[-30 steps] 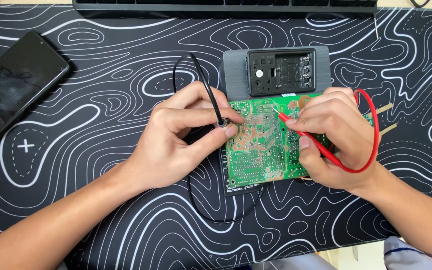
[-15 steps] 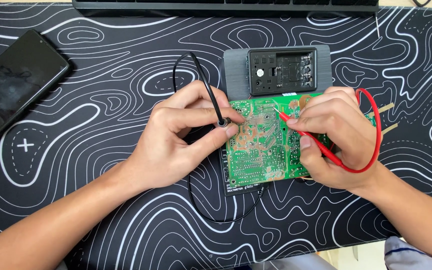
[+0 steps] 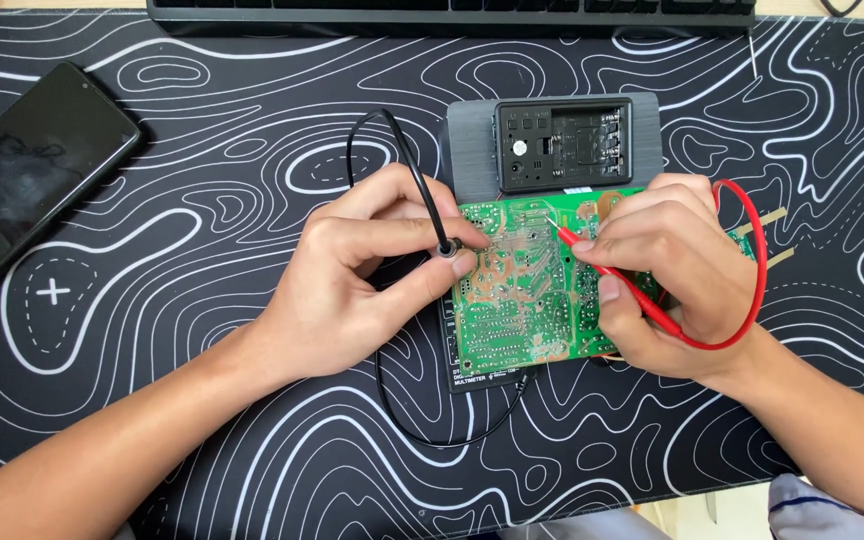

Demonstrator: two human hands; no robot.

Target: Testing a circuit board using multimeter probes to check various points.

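We pinch the black probe (image 3: pixel 442 240) in our left hand (image 3: pixel 352 290), tip at the board's left edge | right hand (image 3: pixel 667 275) closed on the red probe (image 3: pixel 592 255), tip on the green board (image 3: pixel 527 290) | board lies over the meter (image 3: pixel 472 150) on the patterned mat (image 3: pixel 202 200) | phone (image 3: pixel 27 175) far left.

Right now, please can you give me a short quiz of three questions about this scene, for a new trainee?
1. True or false: the left hand holds the red probe.
2. Which thing lies at the far left of the patterned mat?
A. a dark phone
B. a cup
C. a screwdriver
3. Fill in: both probe tips touch the green ____.

Key:
1. False; the left hand holds the black probe, and the right hand holds the red one.
2. A, the dark phone.
3. Circuit board.
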